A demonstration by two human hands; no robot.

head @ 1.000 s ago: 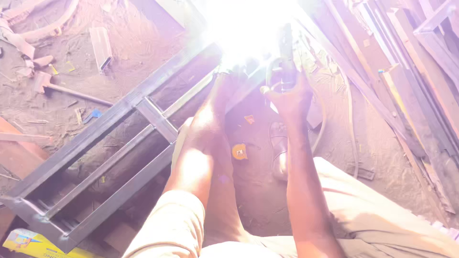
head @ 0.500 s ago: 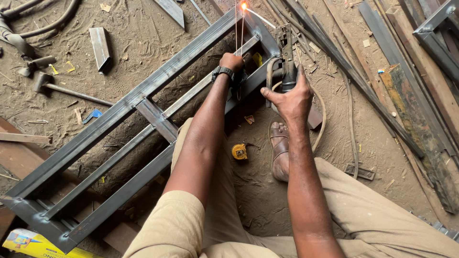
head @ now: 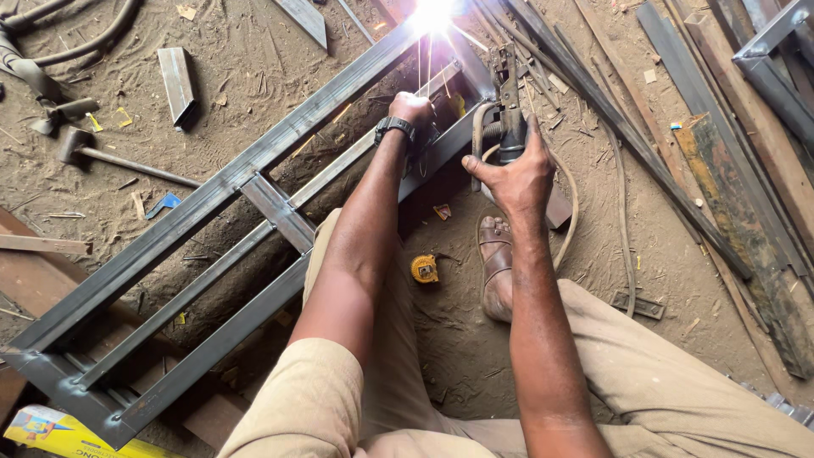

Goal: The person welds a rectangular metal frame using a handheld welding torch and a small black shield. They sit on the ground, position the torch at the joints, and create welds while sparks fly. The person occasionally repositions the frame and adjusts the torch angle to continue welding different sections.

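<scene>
A long steel frame (head: 203, 199) of square tubes lies diagonally on the dirt floor. My left hand (head: 413, 110), with a black watch on the wrist, rests on the frame's far end. My right hand (head: 511, 173) is shut on a dark welding electrode holder (head: 509, 106) with a cable looping off it. A bright white arc (head: 432, 14) with sparks burns at the frame's top corner, just beyond both hands. My sandalled foot (head: 495, 263) rests on the ground below the right hand.
A yellow tape measure (head: 425, 269) lies by my knee. A hammer (head: 110, 155) and a short steel offcut (head: 177, 80) lie at the left. Steel bars and angle pieces (head: 738, 136) are stacked at the right. A yellow box (head: 59, 434) sits at the lower left.
The blinding glare of a second ago has shrunk to a small arc at the frame's corner. Both hands stay in nearly the same place.
</scene>
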